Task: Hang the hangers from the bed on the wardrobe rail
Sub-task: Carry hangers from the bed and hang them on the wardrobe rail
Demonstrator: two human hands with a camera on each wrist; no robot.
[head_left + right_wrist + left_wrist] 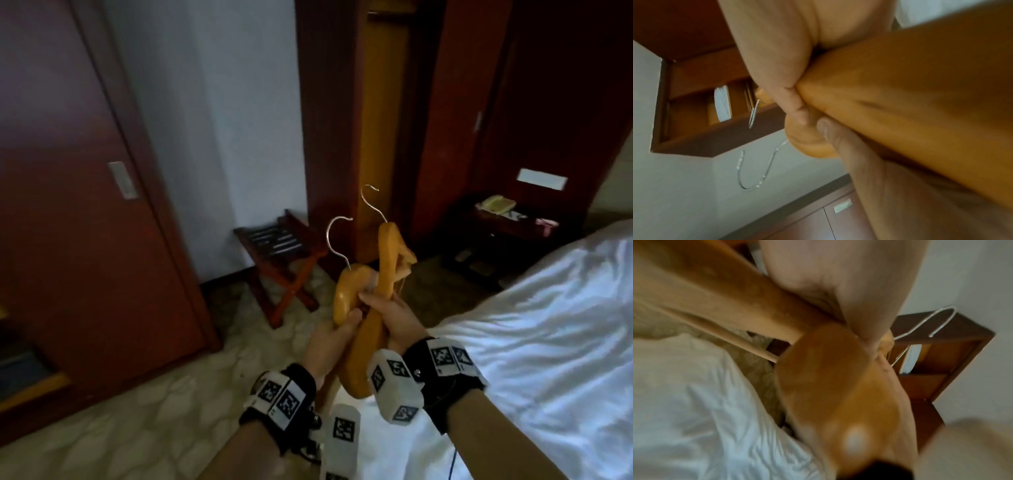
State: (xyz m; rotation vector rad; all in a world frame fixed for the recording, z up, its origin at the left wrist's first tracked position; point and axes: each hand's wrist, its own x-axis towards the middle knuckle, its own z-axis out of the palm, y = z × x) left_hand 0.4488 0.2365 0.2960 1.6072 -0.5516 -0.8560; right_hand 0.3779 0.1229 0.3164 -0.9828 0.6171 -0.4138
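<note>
Holding two yellow hangers [363, 308] up beside the bed [548, 325] – left hand [329, 346] and right hand [394, 318] both wrapped tight around them – the person seems partway, needing next to walk to the wardrobe [387, 113] and hook them on.

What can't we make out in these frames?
- Wardrobe rail: head view, wardrobe interior too dark.
- Number of hangers: two hooks visible; bodies overlap behind left hand and right hand.
- Finger placement: both wrist views blurred, wood fills the frames.
- Bed: cut off by right edge; more hangers unknown.
</note>
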